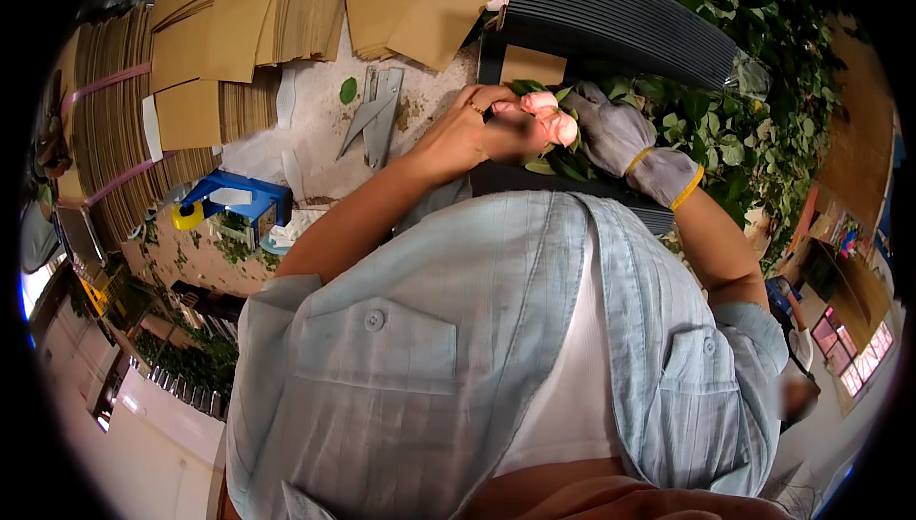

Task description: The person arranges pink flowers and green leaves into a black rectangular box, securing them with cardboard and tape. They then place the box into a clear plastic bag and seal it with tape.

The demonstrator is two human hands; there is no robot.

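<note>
Several pink roses [559, 126] with green leaves are bunched between my two hands at the work surface. From the left, my bare left hand [466, 135], a ring on one finger, closes around the blooms; part of it and of a bloom is blurred. My right hand [615, 131] wears a grey glove with a yellow cuff. Its fingers are curled in beside the blooms and leaves, and what they grip is hidden. A brown cardboard piece [534, 64] lies just beyond the roses on a black surface.
Cardboard sheets [305, 5] are stacked at the back left. Grey metal shears or a folding tool [374, 119] lie left of my hands, and a blue tape dispenser [250, 203] sits further left. A black ribbed tray [620, 19] stands beyond; leafy stems [735, 138] crowd the right.
</note>
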